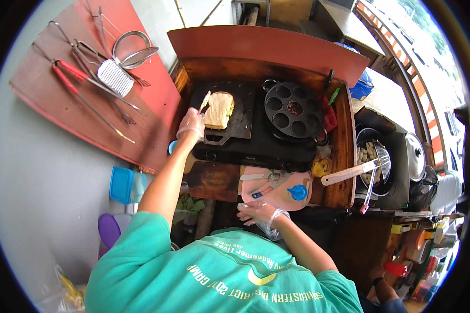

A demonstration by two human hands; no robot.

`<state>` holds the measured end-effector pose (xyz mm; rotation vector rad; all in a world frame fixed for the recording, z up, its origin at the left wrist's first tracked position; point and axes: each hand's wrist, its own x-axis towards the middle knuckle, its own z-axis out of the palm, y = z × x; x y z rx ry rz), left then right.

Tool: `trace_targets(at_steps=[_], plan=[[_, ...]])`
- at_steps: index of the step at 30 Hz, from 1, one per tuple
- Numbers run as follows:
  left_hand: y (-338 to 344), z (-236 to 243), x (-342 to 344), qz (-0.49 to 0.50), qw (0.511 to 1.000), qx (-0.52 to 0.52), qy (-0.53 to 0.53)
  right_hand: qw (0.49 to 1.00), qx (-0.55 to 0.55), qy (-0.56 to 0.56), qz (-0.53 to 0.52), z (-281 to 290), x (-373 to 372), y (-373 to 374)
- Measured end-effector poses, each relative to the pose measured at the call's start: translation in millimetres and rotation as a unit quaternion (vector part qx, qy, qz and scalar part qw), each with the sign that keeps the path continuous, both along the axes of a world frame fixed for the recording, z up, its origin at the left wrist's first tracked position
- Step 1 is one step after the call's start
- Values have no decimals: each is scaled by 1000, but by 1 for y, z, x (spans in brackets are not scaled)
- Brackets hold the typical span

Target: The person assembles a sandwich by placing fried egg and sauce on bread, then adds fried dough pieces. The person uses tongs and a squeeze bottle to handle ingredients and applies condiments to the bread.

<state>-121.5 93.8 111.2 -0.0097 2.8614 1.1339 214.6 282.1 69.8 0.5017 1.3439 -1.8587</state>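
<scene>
My gloved left hand point(192, 124) is closed on a small utensil point(203, 101), reddish and pale, at the left edge of a sandwich point(219, 111). The sandwich lies on a black square griddle point(241, 122) on a dark stove point(231, 155). My gloved right hand point(257, 214) is open, fingers slightly curled, just below a pink cutting board point(303, 175) carrying a knife point(253, 177), other small utensils and a blue plastic item point(297, 192). A round black pan with several hollows point(290, 108) sits right of the griddle.
Tongs and strainers hang on a red board point(141, 130) at left, above a blue-lidded container point(121, 185). A red splash guard point(266, 40) backs the stove. At right are a wire skimmer point(381, 161) over a pot and a lidded pot point(414, 146). Another person's arm point(384, 287) shows lower right.
</scene>
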Motion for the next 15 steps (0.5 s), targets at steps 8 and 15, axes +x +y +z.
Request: trace_targets(at_steps=[8, 15], plan=[[38, -24, -45, -166, 966, -191, 53, 972, 22, -9, -234, -16, 33, 18], [35, -27, -41, -167, 966, -172, 96, 911, 25, -29, -410, -19, 54, 30]])
